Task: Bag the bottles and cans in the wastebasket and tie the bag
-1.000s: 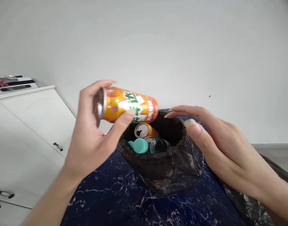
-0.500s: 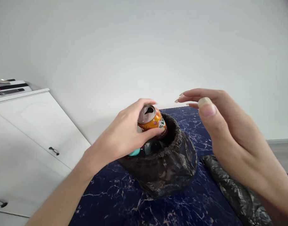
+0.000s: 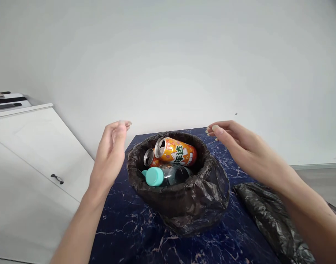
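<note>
- The left hand [image 3: 109, 156] is empty, raised beside the bin, its fingers loosely curved and the thumb close to them (the exact gap is hard to tell, since the thumb overlaps the fingers).
- The right hand [image 3: 247, 150] is also empty and apart from the bin, on its other side; its fingers reach inward, bent a little, with the thumb near the fingertips, so the opening looks narrow.
- Between the hands, the upper can [image 3: 178, 152], orange, lies tilted inside the bin, its opened top toward the left hand.
- The lower can [image 3: 150, 158] is partly hidden beneath and beside it (only its top and a bit of orange side show).
- The bottle [image 3: 170, 175], clear with a teal cap [image 3: 154, 176], lies in front of both cans.
- The bin [image 3: 178, 201], lined with black plastic, stands on the dark blue marbled table [image 3: 124, 227].
- A black bag [image 3: 272, 216] lies below the right forearm.
</note>
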`<state>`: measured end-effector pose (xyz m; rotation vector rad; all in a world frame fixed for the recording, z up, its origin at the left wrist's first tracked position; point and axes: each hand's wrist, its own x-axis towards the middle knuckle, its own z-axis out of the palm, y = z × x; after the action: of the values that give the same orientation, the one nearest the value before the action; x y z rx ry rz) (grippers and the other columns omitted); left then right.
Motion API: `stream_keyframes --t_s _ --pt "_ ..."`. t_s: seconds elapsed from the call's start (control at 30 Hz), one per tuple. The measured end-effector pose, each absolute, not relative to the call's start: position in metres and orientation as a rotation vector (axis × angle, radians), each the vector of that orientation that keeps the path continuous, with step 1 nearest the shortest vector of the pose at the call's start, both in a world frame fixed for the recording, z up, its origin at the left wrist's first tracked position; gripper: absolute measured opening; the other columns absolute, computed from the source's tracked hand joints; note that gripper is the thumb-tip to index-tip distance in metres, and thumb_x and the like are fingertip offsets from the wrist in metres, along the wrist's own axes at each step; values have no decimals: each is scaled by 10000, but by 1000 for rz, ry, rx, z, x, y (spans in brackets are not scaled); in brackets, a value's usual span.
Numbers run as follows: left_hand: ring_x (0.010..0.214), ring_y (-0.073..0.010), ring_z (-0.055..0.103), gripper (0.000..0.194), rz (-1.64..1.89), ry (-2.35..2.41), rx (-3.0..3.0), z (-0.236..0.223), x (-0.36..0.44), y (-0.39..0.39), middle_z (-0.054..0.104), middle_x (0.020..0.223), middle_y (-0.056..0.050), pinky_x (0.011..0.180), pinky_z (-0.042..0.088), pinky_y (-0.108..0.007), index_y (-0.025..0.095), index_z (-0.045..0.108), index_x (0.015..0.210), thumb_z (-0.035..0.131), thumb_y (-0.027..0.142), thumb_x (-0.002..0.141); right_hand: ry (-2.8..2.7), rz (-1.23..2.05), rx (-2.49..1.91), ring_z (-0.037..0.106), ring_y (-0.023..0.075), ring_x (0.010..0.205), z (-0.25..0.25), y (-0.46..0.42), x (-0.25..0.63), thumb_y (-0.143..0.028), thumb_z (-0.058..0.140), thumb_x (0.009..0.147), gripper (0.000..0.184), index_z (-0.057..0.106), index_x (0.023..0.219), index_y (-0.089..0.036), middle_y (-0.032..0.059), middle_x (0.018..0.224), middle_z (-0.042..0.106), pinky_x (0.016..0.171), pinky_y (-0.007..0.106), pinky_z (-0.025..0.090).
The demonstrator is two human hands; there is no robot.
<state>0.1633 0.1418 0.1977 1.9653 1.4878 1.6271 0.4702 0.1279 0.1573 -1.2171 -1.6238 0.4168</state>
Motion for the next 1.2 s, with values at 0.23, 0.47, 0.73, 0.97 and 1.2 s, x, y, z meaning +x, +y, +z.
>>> stream_keyframes --t_s 0.23,0.47,0.73,0.97,1.2 --pt "1267 -382 705 851 1100 1698 1582 163 110 171 780 1299 -158 1061 584 -538 227 727 1272 359 924 952 -1817 696 -1442 763 371 1114 122 162 488 -879 359 994 765 740 1175 -240 124 1134 807 1053 629 570" --pt "1011 -359 789 838 878 1656 1506 173 111 175 847 987 -86 875 629 -458 245 701 1336 436 918 912 -1798 911 -1298 563 401 1489 110 164 482 -906 564 882 742 783 1334 -361 9 1506 692 1300 656 350" --pt "1198 -337 747 728 1028 1392 1512 181 103 187 763 1324 -127 828 660 -363 285 667 1442 767 726 871 -1501 1211 -1233 684 346 1339 136 147 471 -811 584 967 755 566 1574 -363 72 1524 673 1169 600 546" --pt "869 -298 805 795 1255 1326 1406 191 121 179 811 1088 -79 616 640 -330 299 620 1478 880 532 763 -1266 1166 -1086 768 285 1089 151 136 467 -605 881 837 705 648 1441 -328 96 1298 748 837 379 672" --pt "1014 -322 813 619 1507 1188 1368 197 141 162 766 1370 -70 795 708 -391 297 701 1294 907 440 728 -1057 1104 -950 793 265 921 160 127 461 -430 903 854 496 734 1298 -286 122 1320 755 679 329 656"
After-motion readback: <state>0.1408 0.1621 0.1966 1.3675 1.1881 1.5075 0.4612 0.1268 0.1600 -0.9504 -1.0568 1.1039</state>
